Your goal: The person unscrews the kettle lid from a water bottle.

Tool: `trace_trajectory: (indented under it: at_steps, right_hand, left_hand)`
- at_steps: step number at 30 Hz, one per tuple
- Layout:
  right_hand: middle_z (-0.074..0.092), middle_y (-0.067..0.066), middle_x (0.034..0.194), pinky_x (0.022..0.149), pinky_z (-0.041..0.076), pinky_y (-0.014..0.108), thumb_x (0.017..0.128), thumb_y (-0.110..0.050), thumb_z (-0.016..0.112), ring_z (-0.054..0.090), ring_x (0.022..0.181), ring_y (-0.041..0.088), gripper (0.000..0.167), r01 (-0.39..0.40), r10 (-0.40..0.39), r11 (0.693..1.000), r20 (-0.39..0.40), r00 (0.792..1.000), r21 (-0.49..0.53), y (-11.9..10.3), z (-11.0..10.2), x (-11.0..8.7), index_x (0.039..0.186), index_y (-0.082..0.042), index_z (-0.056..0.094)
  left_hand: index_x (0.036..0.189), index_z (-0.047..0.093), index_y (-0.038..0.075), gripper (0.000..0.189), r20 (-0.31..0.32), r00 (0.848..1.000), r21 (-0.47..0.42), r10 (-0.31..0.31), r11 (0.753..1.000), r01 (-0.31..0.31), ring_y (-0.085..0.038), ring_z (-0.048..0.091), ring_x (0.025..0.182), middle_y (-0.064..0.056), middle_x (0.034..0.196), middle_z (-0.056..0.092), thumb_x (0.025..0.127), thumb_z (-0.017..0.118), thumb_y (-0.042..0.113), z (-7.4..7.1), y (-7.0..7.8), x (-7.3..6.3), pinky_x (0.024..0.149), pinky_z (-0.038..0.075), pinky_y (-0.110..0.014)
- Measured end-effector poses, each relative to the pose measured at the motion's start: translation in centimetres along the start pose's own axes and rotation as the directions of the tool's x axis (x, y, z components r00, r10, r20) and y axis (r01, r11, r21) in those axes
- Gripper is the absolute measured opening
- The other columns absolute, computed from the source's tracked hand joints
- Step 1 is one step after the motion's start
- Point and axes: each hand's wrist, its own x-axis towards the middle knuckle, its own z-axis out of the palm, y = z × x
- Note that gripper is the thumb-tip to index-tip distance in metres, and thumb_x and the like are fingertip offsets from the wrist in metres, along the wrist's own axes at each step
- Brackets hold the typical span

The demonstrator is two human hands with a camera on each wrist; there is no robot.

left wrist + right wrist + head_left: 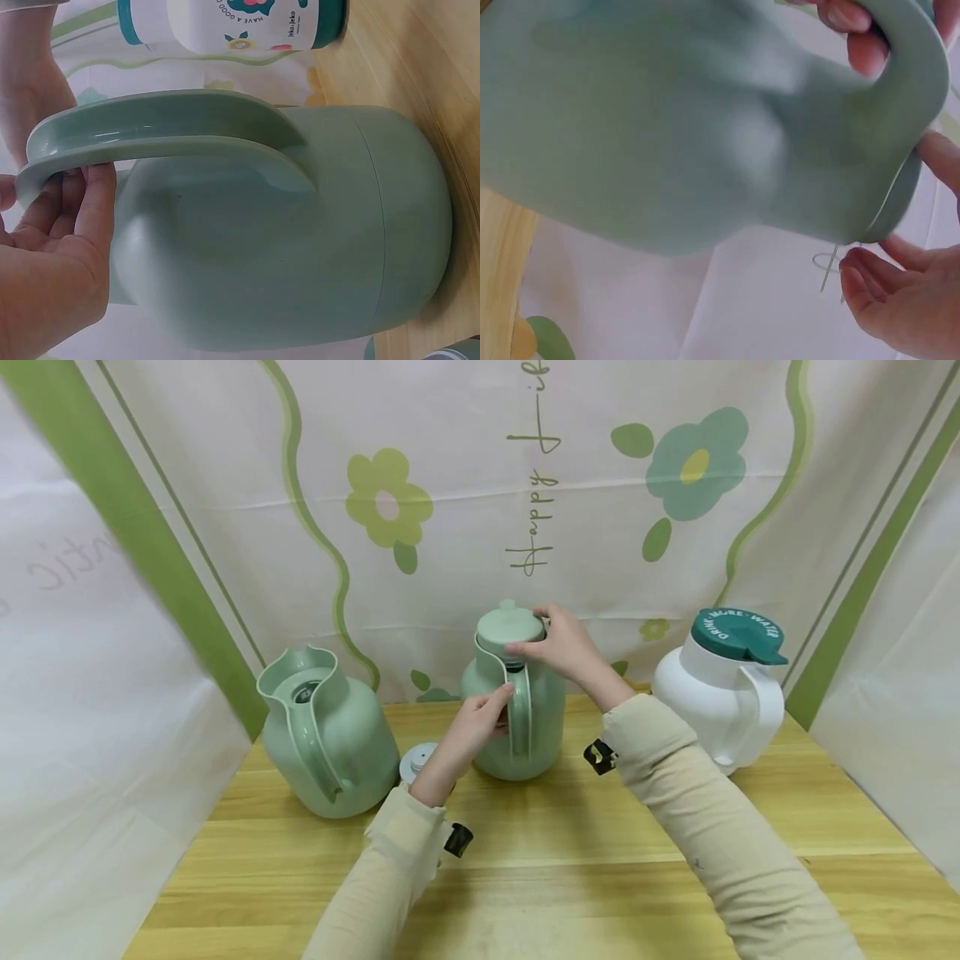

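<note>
A pale green thermos jug (546,722) stands upright in the middle of the wooden table. My left hand (474,728) grips its handle (225,146) near the top, fingers curled under it in the left wrist view. On the jug's mouth sits a round green lid (510,625) with a small tab. My right hand (567,645) holds this lid by its rim, thumb at the near side and fingers at the right. In the right wrist view, the right hand's fingers (874,281) are at the jug's top edge. How far the lid is seated cannot be seen.
At the left stands a second green jug (352,743) without a lid, its dark inner stopper showing. A small pale round part (418,758) lies beside it, partly behind my left wrist. A white jug (678,689) with a dark green lid stands at the right. Printed fabric (465,527) hangs behind.
</note>
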Motion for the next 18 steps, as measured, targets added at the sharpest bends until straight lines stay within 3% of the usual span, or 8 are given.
trace_trajectory:
  at_steps: [5,18]
  right_hand:
    - [0.043,0.022,0.143,0.107,0.039,0.050,0.084,-0.029,0.074,0.040,0.132,0.037,0.070,0.002,-0.002,1.000,-0.002,1.000,0.022,0.8,-0.7,0.0,0.139,0.001,0.043]
    - [0.059,0.016,0.132,0.102,0.045,0.048,0.082,-0.025,0.076,0.052,0.124,0.033,0.049,0.068,-0.065,0.997,-0.133,0.989,0.019,1.9,-0.5,0.0,0.125,-0.005,0.063]
  left_hand:
    - [0.120,0.066,0.003,0.052,0.007,1.000,0.007,0.003,1.000,-0.003,-0.023,0.061,0.116,-0.013,0.123,0.066,0.102,0.037,0.044,0.0,0.0,0.0,0.100,0.050,-0.040]
    - [0.121,0.066,0.006,0.050,0.012,1.000,-0.012,0.006,1.000,-0.005,-0.021,0.060,0.118,-0.010,0.123,0.066,0.102,0.038,0.043,0.0,0.0,0.2,0.101,0.049,-0.040]
